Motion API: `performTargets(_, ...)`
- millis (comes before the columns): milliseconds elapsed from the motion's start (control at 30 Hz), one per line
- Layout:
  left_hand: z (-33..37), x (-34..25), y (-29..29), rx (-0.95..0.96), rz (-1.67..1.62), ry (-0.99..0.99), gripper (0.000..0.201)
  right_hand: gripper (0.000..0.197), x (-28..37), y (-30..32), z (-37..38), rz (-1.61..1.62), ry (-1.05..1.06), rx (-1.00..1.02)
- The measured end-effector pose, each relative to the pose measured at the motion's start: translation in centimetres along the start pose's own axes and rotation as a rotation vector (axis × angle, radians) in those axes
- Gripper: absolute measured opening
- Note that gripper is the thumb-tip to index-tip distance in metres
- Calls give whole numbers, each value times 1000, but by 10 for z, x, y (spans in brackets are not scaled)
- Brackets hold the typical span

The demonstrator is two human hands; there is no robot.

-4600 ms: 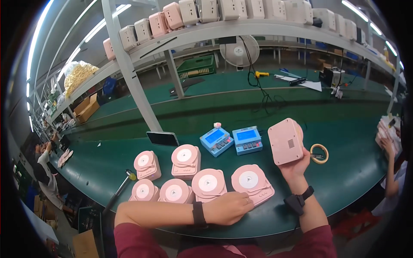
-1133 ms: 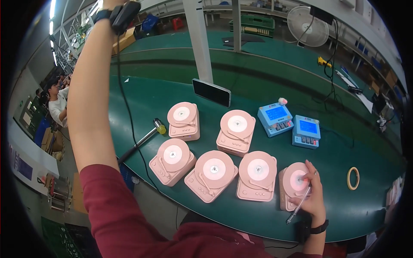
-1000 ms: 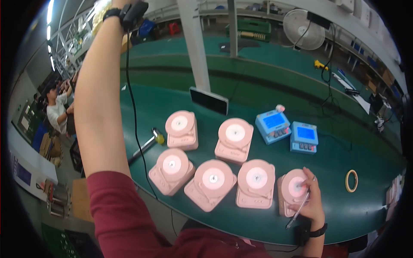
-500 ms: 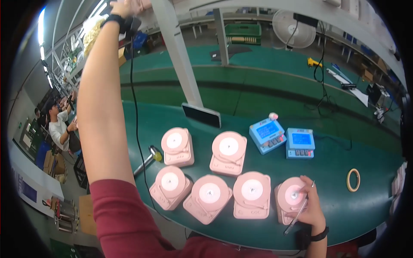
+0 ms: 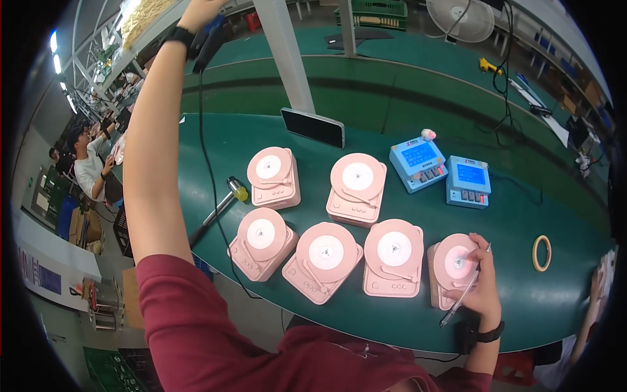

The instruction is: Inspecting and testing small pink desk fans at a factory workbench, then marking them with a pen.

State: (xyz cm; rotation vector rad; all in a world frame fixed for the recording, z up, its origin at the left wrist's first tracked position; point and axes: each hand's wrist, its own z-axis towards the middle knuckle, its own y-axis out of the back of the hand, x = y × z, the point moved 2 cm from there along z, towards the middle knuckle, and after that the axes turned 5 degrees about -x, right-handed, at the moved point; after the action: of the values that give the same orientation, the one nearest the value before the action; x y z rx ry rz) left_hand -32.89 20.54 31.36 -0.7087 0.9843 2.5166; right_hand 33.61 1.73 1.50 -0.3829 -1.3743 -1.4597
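My right hand (image 5: 484, 284) holds a slim clear pen (image 5: 460, 299) against its palm, with fingertips at the disc of a pink turntable-shaped unit (image 5: 455, 260) on the green table. The hand hides that unit's right side. Several like units stand to its left: a front row with one nearest unit (image 5: 394, 258), another (image 5: 324, 260) and a third (image 5: 261, 242), and two behind, at left (image 5: 272, 175) and right (image 5: 356, 189). My left arm is stretched far up; the left hand (image 5: 204, 12) is cut off by the upper edge, its fingers out of sight.
Two blue boxes with screens, left (image 5: 418, 163) and right (image 5: 468, 181), stand behind. A dark-screened phone (image 5: 313, 128) leans near a white post (image 5: 287, 59). A hammer (image 5: 221, 208), black cable (image 5: 208, 157) and tape ring (image 5: 541, 253) lie around. Other people (image 5: 91, 166) sit left; another's arm (image 5: 591, 310) shows right.
The view has tilted downward, so the table and its things sit higher. My left hand stays raised, more cut off by the edge. My right hand keeps its place on the rightmost unit with the pen.
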Motion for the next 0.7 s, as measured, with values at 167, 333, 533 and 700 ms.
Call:
performTargets(167, -90, -6, 30, -49, 31, -116, 88, 78, 2, 0, -5, 25, 31, 16)
performTargets(333, -243, -3, -6, 301, 168, 11, 100, 79, -2, -3, -3, 20, 15, 13)
performTargets(533, -373, 10, -45, 690, 332, 192, 120, 79, -2, -4, -3, 4, 46, 16)
performTargets(700, -379, 5, -60, 627, 261, 284, 128, 82, 3, -1, -1, 5, 58, 5)
